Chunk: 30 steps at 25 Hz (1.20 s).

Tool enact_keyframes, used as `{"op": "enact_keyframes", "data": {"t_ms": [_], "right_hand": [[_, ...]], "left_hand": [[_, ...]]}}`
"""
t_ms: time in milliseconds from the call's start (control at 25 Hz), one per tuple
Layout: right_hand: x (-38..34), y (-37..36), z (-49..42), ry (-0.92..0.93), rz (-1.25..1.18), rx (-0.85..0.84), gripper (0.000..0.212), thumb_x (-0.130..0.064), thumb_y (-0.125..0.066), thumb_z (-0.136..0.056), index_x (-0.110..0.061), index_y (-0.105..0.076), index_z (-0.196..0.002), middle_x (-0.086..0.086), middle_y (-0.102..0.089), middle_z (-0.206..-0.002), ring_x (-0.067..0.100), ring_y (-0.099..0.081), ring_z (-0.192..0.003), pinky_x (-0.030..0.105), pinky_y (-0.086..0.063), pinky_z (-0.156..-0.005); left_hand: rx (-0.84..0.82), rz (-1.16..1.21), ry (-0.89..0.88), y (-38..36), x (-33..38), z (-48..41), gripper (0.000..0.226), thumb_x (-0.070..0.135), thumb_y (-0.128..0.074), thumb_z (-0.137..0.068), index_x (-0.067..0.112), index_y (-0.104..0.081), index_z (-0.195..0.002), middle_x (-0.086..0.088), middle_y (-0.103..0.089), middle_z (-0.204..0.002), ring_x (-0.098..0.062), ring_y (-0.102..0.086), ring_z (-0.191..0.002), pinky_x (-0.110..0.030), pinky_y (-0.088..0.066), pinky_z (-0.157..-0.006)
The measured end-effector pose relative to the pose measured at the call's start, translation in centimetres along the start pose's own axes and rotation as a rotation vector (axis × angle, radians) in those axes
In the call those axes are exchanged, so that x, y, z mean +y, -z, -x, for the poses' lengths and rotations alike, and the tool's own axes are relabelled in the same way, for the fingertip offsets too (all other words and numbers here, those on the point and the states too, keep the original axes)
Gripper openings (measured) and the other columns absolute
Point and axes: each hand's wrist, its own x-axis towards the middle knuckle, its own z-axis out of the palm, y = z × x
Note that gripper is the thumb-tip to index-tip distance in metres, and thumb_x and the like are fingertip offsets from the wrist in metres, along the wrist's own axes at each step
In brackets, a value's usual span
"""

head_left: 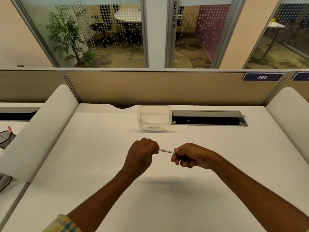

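Left hand (142, 153) and right hand (189, 155) pinch the stick's (166, 151) ends.

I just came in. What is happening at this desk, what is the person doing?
A person holds a thin white printed stick, perhaps a pen or pencil, by its two ends. The left hand grips one end and the right hand pinches the other. The hands are raised above the white desk. Behind them a clear plastic container marked Recycle stands on the desk, untouched.
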Motion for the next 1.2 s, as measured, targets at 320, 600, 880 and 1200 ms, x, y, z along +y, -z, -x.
{"op": "enact_keyframes", "data": {"t_ms": [320,600,880,1200], "right_hand": [[-0.1,-2.2,0.0,0.186,0.013,0.242,0.048,-0.022,-0.053,-0.110,-0.019,-0.065,-0.064,-0.008,-0.058,-0.057,0.005,-0.043,-0.047,0.017,-0.031,-0.048],[0.0,-3.4,0.3,0.264,0.032,0.326,0.046,-0.023,-0.053,-0.110,-0.018,-0.070,-0.067,-0.011,-0.059,-0.058,0.009,-0.048,-0.058,0.018,-0.042,-0.060],[-0.9,0.7,1.3,0.087,0.012,-0.297,0.037,-0.029,-0.052,-0.112,-0.004,-0.078,-0.121,0.009,-0.078,-0.109,0.011,-0.055,-0.070,0.020,-0.041,-0.057],[-1.5,-1.0,2.4,0.157,0.212,-0.126,0.040,-0.030,-0.048,-0.113,-0.017,-0.071,-0.083,0.004,-0.068,-0.077,0.008,-0.048,-0.055,0.018,-0.040,-0.056]], "left_hand": [[-0.019,0.042,0.158,0.4,0.2,0.2,0.017,0.003,-0.074,-0.086,0.019,-0.068,-0.086,0.010,-0.068,-0.070,-0.017,-0.060,-0.064,-0.026,-0.040,-0.054],[-0.123,-0.001,0.161,1.6,-0.2,-0.6,0.017,0.008,-0.067,-0.091,0.024,-0.072,-0.092,0.008,-0.074,-0.081,-0.019,-0.065,-0.073,-0.033,-0.052,-0.061],[-0.034,-0.036,-0.147,2.8,-0.3,-1.0,0.022,-0.004,-0.068,-0.086,0.018,-0.069,-0.087,0.007,-0.068,-0.078,-0.021,-0.056,-0.071,-0.036,-0.042,-0.065],[0.035,-0.084,-0.159,3.3,0.1,-1.1,0.024,-0.002,-0.060,-0.087,0.018,-0.072,-0.086,0.006,-0.066,-0.070,-0.023,-0.054,-0.065,-0.034,-0.038,-0.062]]}}
